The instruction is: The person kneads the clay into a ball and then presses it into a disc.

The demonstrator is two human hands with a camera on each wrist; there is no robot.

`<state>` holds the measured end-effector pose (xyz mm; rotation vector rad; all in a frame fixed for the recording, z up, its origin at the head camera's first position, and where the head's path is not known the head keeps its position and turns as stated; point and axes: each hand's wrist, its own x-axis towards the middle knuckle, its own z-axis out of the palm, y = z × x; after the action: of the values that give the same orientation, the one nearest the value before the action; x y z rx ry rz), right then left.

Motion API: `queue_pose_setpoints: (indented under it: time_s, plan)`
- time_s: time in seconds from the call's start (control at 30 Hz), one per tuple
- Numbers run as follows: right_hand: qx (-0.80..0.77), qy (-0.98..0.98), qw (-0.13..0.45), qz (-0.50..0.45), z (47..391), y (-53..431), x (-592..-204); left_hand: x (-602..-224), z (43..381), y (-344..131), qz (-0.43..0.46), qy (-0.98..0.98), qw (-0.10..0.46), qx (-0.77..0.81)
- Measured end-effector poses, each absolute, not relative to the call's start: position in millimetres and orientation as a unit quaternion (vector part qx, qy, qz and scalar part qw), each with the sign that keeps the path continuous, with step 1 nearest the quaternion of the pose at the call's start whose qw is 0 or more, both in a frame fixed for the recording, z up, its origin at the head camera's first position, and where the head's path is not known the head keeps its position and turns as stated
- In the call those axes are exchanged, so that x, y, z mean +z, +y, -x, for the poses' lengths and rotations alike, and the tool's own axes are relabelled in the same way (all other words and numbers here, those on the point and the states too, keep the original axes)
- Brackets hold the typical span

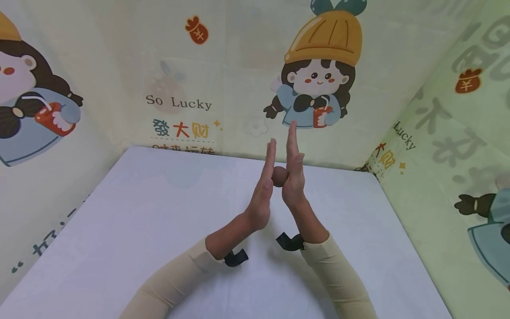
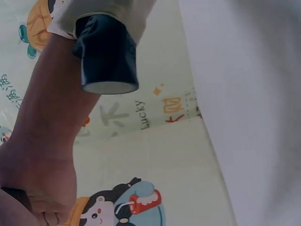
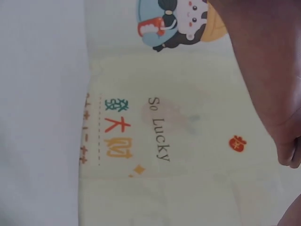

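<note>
A small brown ball is held between the two palms in the head view, raised in front of the far edge of the table. My left hand presses on its left side, fingers straight and pointing up. From the other side my right hand presses the ball with its palm, its fingers also straight up. The wrists stand apart below it, so the hands lean together like a roof. In both wrist views the ball is hidden, and only parts of hands and a forearm show at the frame edges.
A white table spreads under the arms. Printed cloth walls with cartoon figures and lettering rise behind it and on both sides. Each wrist carries a dark strap mount, one on the left wrist and one on the right wrist.
</note>
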<state>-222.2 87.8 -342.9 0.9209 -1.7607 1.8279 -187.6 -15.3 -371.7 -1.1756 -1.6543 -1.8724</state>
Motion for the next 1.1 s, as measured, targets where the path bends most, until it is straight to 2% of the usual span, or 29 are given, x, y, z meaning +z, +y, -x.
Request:
queue_pose_setpoints:
  time_s: [0.47, 1.1]
  plan:
    - [0.677, -0.630, 0.193, -0.327, 225.1, 84.8, -355.9, -356.8, 182.6, -17.2, 0.411, -0.581, 0.209, -0.671]
    - [0.670, -0.627, 0.194, -0.347, 225.5, 75.1, -366.3, -344.0, 194.6, -23.6, 0.390, -0.574, 0.227, -0.684]
